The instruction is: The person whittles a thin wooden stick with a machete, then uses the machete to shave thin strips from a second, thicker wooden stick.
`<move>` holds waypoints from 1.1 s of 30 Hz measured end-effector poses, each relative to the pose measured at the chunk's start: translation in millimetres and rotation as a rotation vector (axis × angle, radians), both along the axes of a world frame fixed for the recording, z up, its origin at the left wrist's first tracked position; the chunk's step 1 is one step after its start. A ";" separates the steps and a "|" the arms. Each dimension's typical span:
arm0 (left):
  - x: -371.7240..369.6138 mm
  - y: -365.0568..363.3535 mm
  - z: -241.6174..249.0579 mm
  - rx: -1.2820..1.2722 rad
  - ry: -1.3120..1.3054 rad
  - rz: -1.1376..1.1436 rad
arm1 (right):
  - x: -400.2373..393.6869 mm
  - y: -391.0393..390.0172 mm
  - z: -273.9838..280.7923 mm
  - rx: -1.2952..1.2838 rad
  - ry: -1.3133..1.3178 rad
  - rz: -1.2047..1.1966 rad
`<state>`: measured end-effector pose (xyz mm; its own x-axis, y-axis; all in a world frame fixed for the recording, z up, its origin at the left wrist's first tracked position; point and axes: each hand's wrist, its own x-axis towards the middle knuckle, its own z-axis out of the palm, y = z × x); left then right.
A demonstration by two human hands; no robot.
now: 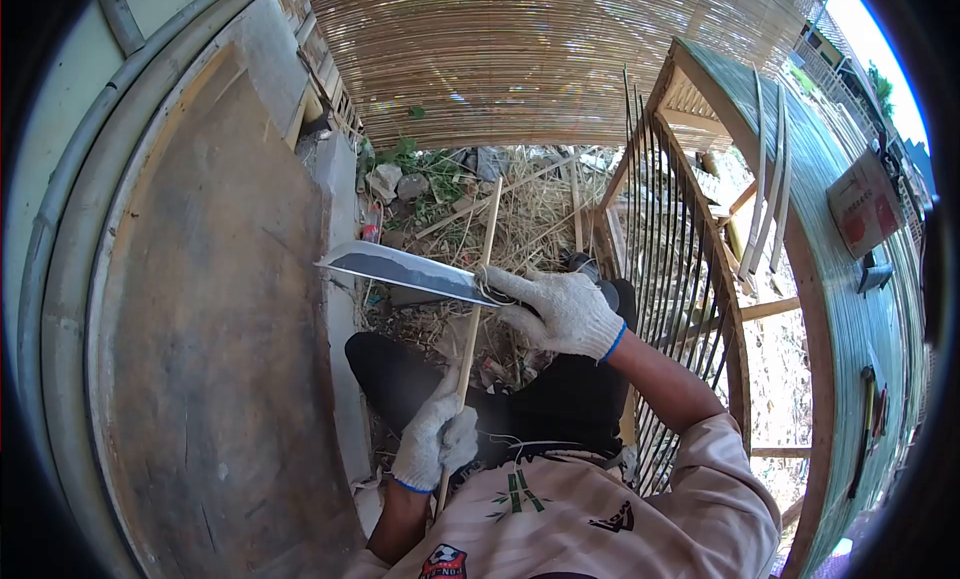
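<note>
A long bamboo strip (488, 229) stands slantwise in front of my body, its lower end against my shirt. My left hand (437, 439), in a white knitted glove with a blue cuff, is closed around the strip low down, near my lap. Higher up, my right hand (565, 314), gloved the same way, grips a machete (405, 271) whose broad blade points left across the strip. Its handle is hidden by the glove. The right index finger and thumb reach to where blade and strip meet; a thin curl of shaving seems to lie there.
Straw-like shavings (540, 204) and stones (385, 182) litter the ground ahead. A large brown board (220, 309) stands at left, and a bamboo screen (500, 69) closes the back. At right are dark rods (690, 239) and a wooden frame (735, 114) bearing a tin (862, 201).
</note>
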<state>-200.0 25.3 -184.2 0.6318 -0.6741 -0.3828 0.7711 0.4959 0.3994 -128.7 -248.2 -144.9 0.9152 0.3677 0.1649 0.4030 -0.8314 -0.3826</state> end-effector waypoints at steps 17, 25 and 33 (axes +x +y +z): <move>-33.1 21.6 -1.2 0.060 -0.009 -0.079 | 55.9 -50.2 11.0 0.127 0.022 -0.405; -4.0 3.1 -18.2 -0.136 0.088 0.027 | -7.6 -6.2 -3.0 0.106 0.049 -0.009; -0.8 0.8 -19.5 -0.262 0.233 0.043 | -17.9 11.2 -7.5 0.028 0.059 0.091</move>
<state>-200.8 26.1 -203.7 0.5783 -0.7429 -0.3372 0.8024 0.5927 0.0702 -146.6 -237.0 -152.3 0.8865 0.4460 0.1232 0.4527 -0.7809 -0.4304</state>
